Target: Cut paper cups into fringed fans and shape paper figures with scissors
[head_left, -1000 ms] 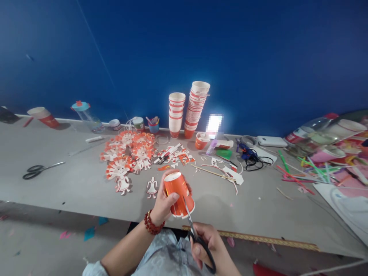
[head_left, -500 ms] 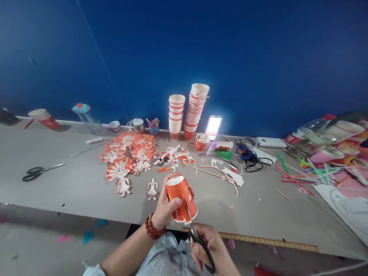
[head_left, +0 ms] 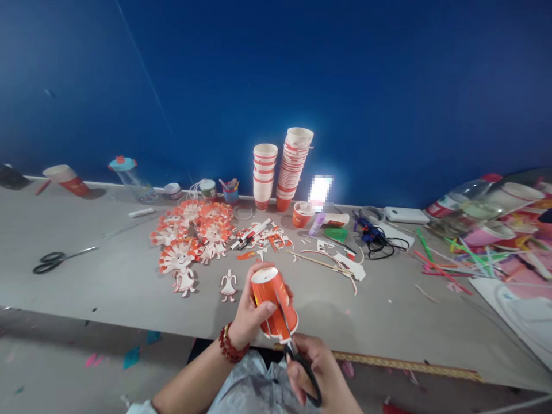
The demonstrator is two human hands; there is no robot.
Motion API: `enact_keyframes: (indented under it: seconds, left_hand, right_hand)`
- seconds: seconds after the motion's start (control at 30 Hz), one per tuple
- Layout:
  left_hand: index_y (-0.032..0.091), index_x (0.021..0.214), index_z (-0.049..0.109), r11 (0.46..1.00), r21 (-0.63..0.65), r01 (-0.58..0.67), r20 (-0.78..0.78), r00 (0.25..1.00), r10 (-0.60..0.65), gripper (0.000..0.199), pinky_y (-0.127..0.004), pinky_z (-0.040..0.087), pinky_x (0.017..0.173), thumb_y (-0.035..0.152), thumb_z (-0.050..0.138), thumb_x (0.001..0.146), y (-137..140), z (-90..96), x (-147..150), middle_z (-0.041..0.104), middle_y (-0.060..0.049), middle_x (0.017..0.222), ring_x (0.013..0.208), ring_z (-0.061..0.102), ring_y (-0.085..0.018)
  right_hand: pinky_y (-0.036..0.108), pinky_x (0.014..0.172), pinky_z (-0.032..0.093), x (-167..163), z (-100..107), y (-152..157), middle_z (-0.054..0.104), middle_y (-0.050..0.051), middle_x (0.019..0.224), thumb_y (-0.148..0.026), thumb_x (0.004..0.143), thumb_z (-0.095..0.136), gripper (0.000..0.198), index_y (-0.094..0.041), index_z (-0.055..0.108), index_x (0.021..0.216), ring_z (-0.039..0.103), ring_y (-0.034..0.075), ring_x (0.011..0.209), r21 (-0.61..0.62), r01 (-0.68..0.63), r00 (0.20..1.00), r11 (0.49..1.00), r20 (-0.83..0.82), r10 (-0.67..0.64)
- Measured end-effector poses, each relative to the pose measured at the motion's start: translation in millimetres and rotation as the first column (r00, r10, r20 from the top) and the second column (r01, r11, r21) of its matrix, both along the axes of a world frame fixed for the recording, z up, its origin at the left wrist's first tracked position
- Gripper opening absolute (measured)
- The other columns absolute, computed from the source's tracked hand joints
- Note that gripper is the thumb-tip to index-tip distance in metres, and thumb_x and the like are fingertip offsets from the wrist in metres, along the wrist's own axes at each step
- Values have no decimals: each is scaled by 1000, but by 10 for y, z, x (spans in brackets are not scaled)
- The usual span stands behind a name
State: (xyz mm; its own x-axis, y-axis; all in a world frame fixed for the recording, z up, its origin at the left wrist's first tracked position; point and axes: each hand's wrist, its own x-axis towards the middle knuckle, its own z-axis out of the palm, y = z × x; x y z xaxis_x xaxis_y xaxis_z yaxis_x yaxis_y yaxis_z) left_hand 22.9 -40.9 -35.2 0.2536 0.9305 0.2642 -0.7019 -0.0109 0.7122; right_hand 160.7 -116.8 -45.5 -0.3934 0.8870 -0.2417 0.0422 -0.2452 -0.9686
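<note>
An orange paper cup [head_left: 271,307], bottom end up and tilted, is held in my left hand [head_left: 252,313], with the thumb lying across its near side. Its white rim faces down toward me and has a cut in it. My right hand [head_left: 317,365] grips black-handled scissors [head_left: 307,374], whose blades run up along the cup's wall from the rim. On the table just beyond my left hand lies a white paper doll cut-out [head_left: 229,286] with a dress. Left of it is a pile of orange-fringed paper figures [head_left: 179,257].
Two tall stacks of paper cups [head_left: 264,172] stand against the blue wall. Paper scraps [head_left: 276,238] lie in front of them. More scissors [head_left: 60,259] rest at far left. A glue gun [head_left: 368,230] with black cord and several coloured straws [head_left: 478,259] lie at right.
The cup and both hands sit very slightly lower and to the right. The scissor blades still lie along the cup's wall; otherwise little differs.
</note>
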Motion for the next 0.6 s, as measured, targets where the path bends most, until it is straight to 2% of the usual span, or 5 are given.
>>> enact_keyframes:
  seconds: [0.17,0.33,0.6]
  left_hand:
    - [24,123,43,1000,-1,-22,-27,999,22,62,-34,52,71,43,76,74,6,-12,-20,65,-5,86,79,64,-21]
    - [24,126,40,1000,14,4,-72,997,-3,64,-32,52,66,42,75,75,-6,-69,-26,67,-7,89,78,64,-21]
    - [23,126,41,1000,28,4,-81,997,-2,64,-31,52,66,40,75,75,-10,-69,-11,68,-8,91,77,64,-20]
  right_hand:
    - [19,36,21,8,-7,6,39,-8,39,-86,60,58,67,-21,43,63,31,5,31,-19,21,1000,1000,-10,-21]
    - [19,37,27,27,10,24,46,-6,42,-83,65,57,64,-20,47,66,32,6,33,-11,0,1000,1000,16,0]
    - [19,35,21,40,-89,9,40,-7,42,-86,62,56,68,-19,48,67,33,6,33,-18,53,997,998,60,-52]
